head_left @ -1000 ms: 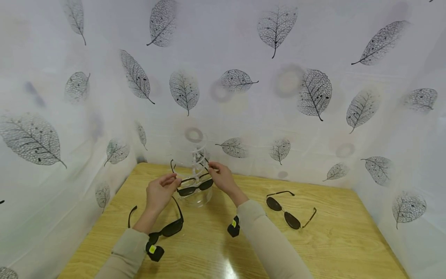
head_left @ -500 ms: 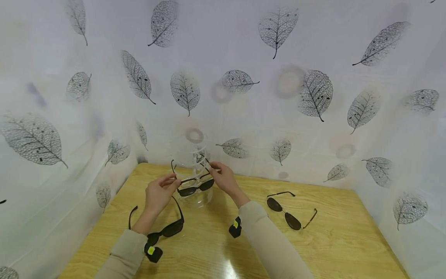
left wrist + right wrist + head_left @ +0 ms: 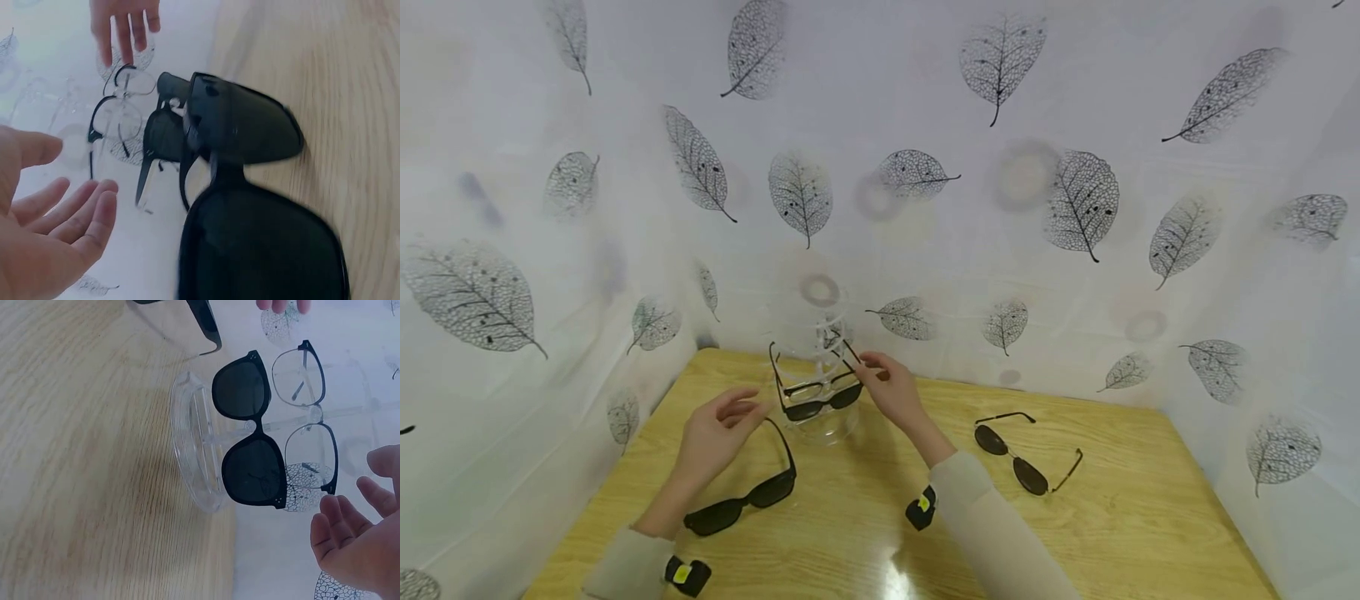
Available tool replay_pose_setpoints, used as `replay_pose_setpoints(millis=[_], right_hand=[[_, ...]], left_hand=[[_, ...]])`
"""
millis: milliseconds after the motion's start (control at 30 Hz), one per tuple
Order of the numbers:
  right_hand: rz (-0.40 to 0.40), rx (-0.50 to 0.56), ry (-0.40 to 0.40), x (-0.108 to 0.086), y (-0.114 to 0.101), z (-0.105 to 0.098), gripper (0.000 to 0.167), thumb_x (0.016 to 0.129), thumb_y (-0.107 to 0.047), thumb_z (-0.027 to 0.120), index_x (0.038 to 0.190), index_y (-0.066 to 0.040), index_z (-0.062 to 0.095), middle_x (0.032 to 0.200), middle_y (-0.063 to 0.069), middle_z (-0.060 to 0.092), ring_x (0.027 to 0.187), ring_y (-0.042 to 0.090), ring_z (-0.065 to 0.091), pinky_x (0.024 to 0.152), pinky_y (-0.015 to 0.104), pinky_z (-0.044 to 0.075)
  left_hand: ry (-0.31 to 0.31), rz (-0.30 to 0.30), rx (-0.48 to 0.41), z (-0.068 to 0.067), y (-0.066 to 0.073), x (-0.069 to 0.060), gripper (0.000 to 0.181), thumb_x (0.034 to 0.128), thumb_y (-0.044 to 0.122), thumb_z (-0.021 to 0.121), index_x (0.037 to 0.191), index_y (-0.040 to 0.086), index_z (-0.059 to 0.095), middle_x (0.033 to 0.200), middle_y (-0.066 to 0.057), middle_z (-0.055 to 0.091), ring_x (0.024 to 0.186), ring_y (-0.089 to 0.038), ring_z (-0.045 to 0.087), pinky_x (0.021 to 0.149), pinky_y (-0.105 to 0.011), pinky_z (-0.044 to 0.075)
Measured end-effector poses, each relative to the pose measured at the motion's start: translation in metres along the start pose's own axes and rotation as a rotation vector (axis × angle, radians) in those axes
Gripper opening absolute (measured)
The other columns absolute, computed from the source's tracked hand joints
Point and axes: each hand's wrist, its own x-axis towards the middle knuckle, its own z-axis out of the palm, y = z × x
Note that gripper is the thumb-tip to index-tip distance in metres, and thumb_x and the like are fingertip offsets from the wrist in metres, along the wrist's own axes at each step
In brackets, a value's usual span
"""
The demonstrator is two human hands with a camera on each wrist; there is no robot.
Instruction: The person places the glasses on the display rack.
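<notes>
A clear display stand (image 3: 181,434) holds black sunglasses (image 3: 253,472) on its lower rest. Just above them on the stand sit clear-lens eyeglasses (image 3: 325,381) with dark upper rims. My left hand (image 3: 715,437) is off to the left of the stand, apart from the glasses, with loosely bent fingers and nothing in them. Beside the right end of the eyeglasses is my right hand (image 3: 895,396). Its thumb and fingers (image 3: 334,528) are spread apart; the fingertips lie close to the frame corner, and whether they touch it I cannot tell.
Another pair of black sunglasses (image 3: 771,490) lies unfolded on the wooden table (image 3: 850,533), below my left hand. To the right lie thin-framed sunglasses (image 3: 1030,475) with arms spread. A leaf-patterned white curtain (image 3: 925,250) encloses the back and sides.
My left hand has let go of the eyeglasses and drawn back left and down. My right hand has shifted slightly right, its fingers now apart. The eyeglasses stay on the stand.
</notes>
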Motion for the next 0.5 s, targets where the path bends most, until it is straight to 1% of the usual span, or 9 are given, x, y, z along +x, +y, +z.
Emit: replay_pose_setpoints(millis=[33, 133, 233, 267, 367, 433, 500], right_hand=[[-0.006, 0.006, 0.005, -0.002, 0.000, -0.001, 0.039, 0.108, -0.024, 0.061, 0.140, -0.002, 0.065, 0.133, 0.022, 0.069, 0.108, 0.037, 0.072, 0.082, 0.043, 0.061], [0.003, 0.022, 0.015, -0.009, 0.001, -0.003, 0.036, 0.107, -0.025, 0.063, 0.137, -0.006, 0.068, 0.129, 0.017, 0.072, 0.103, 0.031, 0.074, 0.080, 0.037, 0.061], [0.015, 0.053, 0.011, -0.017, 0.000, -0.002, 0.033, 0.106, -0.022, 0.065, 0.135, -0.006, 0.070, 0.126, 0.016, 0.074, 0.099, 0.031, 0.075, 0.078, 0.032, 0.059], [0.022, 0.061, 0.008, -0.019, 0.000, -0.001, 0.032, 0.106, -0.022, 0.065, 0.134, -0.007, 0.071, 0.124, 0.015, 0.075, 0.098, 0.031, 0.075, 0.076, 0.029, 0.057], [0.018, 0.095, 0.000, -0.026, -0.001, 0.001, 0.030, 0.105, -0.019, 0.067, 0.130, -0.004, 0.073, 0.120, 0.017, 0.076, 0.095, 0.036, 0.075, 0.072, 0.025, 0.054], [0.022, 0.116, -0.007, -0.030, -0.002, 0.003, 0.029, 0.104, -0.018, 0.067, 0.129, -0.003, 0.073, 0.117, 0.018, 0.076, 0.093, 0.035, 0.075, 0.070, 0.023, 0.053], [0.026, 0.137, -0.019, -0.034, -0.003, 0.005, 0.029, 0.104, -0.017, 0.067, 0.129, -0.002, 0.073, 0.116, 0.019, 0.076, 0.091, 0.032, 0.075, 0.069, 0.021, 0.053]], left_hand=[[-0.011, 0.003, 0.011, -0.004, 0.000, -0.003, 0.040, 0.1023, 0.031, 0.073, 0.137, 0.011, 0.069, 0.119, -0.015, 0.078, 0.107, -0.027, 0.076, 0.081, -0.017, 0.057], [-0.039, 0.018, 0.041, -0.014, -0.001, -0.011, 0.037, 0.1027, 0.029, 0.072, 0.134, 0.010, 0.070, 0.116, -0.013, 0.078, 0.103, -0.020, 0.076, 0.082, -0.018, 0.057], [-0.055, 0.011, 0.074, -0.025, -0.002, -0.018, 0.037, 0.1028, 0.030, 0.072, 0.133, 0.010, 0.070, 0.115, -0.012, 0.079, 0.098, -0.010, 0.075, 0.080, -0.019, 0.057], [-0.062, 0.004, 0.077, -0.028, -0.003, -0.020, 0.038, 0.1030, 0.031, 0.072, 0.134, 0.009, 0.069, 0.115, -0.012, 0.079, 0.097, -0.007, 0.075, 0.080, -0.019, 0.058], [-0.078, -0.026, 0.083, -0.038, -0.005, -0.028, 0.041, 0.1030, 0.032, 0.071, 0.136, 0.008, 0.068, 0.117, -0.014, 0.078, 0.094, 0.000, 0.073, 0.079, -0.019, 0.058], [-0.088, -0.046, 0.084, -0.045, -0.007, -0.035, 0.043, 0.1031, 0.032, 0.071, 0.137, 0.007, 0.067, 0.118, -0.015, 0.077, 0.093, 0.003, 0.071, 0.079, -0.019, 0.058], [-0.089, -0.063, 0.082, -0.051, -0.010, -0.041, 0.044, 0.1032, 0.031, 0.071, 0.138, 0.005, 0.066, 0.120, -0.017, 0.077, 0.092, 0.005, 0.070, 0.079, -0.018, 0.058]])
